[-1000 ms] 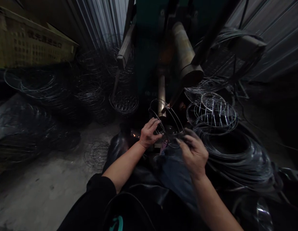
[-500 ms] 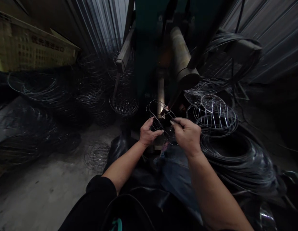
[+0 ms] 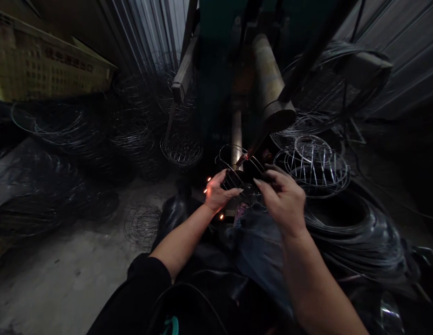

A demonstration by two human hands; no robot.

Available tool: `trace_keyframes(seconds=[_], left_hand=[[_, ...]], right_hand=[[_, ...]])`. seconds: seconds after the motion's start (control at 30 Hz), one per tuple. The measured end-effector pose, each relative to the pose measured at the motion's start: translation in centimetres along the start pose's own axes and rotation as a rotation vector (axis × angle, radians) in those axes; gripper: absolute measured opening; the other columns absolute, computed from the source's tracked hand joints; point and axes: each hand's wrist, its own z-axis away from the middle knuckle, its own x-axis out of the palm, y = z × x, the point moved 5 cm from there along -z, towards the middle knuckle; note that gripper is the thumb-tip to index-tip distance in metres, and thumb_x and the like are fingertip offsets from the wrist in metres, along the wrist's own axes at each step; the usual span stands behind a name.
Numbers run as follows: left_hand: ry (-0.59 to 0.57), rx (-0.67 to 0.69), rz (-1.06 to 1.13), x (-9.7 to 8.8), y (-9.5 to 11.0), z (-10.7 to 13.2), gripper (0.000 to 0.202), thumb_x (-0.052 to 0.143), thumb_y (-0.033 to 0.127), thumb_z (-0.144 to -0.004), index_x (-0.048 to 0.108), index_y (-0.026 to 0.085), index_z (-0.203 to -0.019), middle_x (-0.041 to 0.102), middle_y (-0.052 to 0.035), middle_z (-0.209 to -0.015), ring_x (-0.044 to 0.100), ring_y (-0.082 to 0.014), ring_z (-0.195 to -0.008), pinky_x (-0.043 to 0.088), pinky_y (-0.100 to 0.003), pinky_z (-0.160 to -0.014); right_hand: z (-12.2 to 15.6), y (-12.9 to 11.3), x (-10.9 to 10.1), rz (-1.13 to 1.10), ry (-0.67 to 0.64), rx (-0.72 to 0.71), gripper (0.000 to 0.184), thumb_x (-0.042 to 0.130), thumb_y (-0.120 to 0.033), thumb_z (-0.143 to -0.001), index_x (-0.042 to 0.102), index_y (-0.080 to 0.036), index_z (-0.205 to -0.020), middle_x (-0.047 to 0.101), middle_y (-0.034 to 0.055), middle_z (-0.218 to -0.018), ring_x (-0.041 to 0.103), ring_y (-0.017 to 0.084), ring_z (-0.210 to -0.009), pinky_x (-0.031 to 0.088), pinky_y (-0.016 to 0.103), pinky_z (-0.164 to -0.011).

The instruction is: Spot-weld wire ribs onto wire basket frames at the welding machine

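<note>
A round wire rack (image 3: pixel 232 178) of thin metal rods sits at the spot-welding machine, its upper part between the welder's tips. My left hand (image 3: pixel 218 191) grips the rack's left side between thumb and fingers. On the other side, my right hand (image 3: pixel 285 199) is just off the rack, thumb and fingers apart with nothing visible in them. The welder's lower arm (image 3: pixel 237 132) runs toward the rack, and the upper electrode (image 3: pixel 253 150) meets it at a glowing spot. Bright orange sparks (image 3: pixel 209 179) fly beside my left hand. The rack's lower part is dark and partly hidden.
The welder's thick upper cylinder (image 3: pixel 268 79) hangs above the work. On the right lie a finished-looking wire basket (image 3: pixel 314 163) and a large wire coil (image 3: pixel 356 237). Stacked wire racks (image 3: pixel 132 135) and a yellow crate (image 3: pixel 59 65) stand left. Another wire piece (image 3: pixel 142 224) rests on the floor.
My right hand has let go of the rack and drawn back to the right, its fingers spreading. Sparks have appeared near my left hand, which still holds the rack. The view has shifted slightly.
</note>
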Motion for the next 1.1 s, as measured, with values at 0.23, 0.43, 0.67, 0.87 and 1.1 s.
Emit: trace_keyframes(seconds=[0.23, 0.43, 0.67, 0.87, 1.1], left_hand=[[-0.008, -0.230, 0.319, 0.4, -0.6, 0.4, 0.071, 0.090, 0.033, -0.050, 0.067, 0.013, -0.114, 0.068, -0.0075, -0.106, 0.065, -0.0193, -0.092, 0.054, -0.036, -0.091], [0.047, -0.456, 0.531, 0.8, -1.0, -0.2, 0.072, 0.090, 0.022, -0.045, 0.067, 0.012, -0.111, 0.070, -0.0049, -0.099, 0.065, -0.0137, -0.079, 0.055, -0.032, -0.082], [0.094, -0.453, 0.573, 1.1, -1.0, -1.6, 0.050, 0.086, 0.021, -0.048, 0.071, 0.013, -0.095, 0.068, 0.0009, -0.078, 0.060, -0.0098, -0.068, 0.049, -0.024, -0.071], [0.083, -0.465, 0.604, 1.8, -1.0, -1.6, 0.045, 0.085, 0.021, -0.049, 0.071, 0.014, -0.091, 0.068, 0.0005, -0.078, 0.060, -0.0105, -0.069, 0.048, -0.025, -0.073], [0.067, -0.474, 0.660, 2.2, -1.3, -1.0, 0.041, 0.085, 0.021, -0.051, 0.070, 0.013, -0.088, 0.067, 0.0010, -0.077, 0.058, -0.0084, -0.067, 0.047, -0.021, -0.068]], right_hand=[[5.5, 3.4, -2.1, -0.174, 0.034, 0.127, 0.014, 0.071, -0.029, -0.079, 0.073, -0.019, -0.088, 0.073, 0.0075, -0.096, 0.068, 0.023, -0.090, 0.054, 0.041, -0.087], [1.4, 1.1, -0.6, -0.105, -0.003, 0.044, 0.012, 0.067, -0.031, -0.078, 0.074, -0.021, -0.080, 0.073, 0.0056, -0.087, 0.069, 0.022, -0.081, 0.056, 0.037, -0.078], [-2.6, -0.3, 0.8, -0.024, -0.088, 0.050, 0.014, 0.063, -0.029, -0.072, 0.073, -0.020, -0.070, 0.072, 0.0047, -0.075, 0.067, 0.021, -0.072, 0.052, 0.034, -0.069], [-3.2, -0.4, 1.1, 0.006, -0.070, 0.043, 0.014, 0.063, -0.029, -0.073, 0.073, -0.020, -0.070, 0.072, 0.0046, -0.075, 0.067, 0.022, -0.072, 0.052, 0.034, -0.070], [1.0, 1.2, -2.0, -0.027, 0.067, 0.027, 0.017, 0.071, -0.032, -0.076, 0.073, -0.019, -0.088, 0.071, 0.0087, -0.106, 0.067, 0.025, -0.097, 0.053, 0.041, -0.090]])
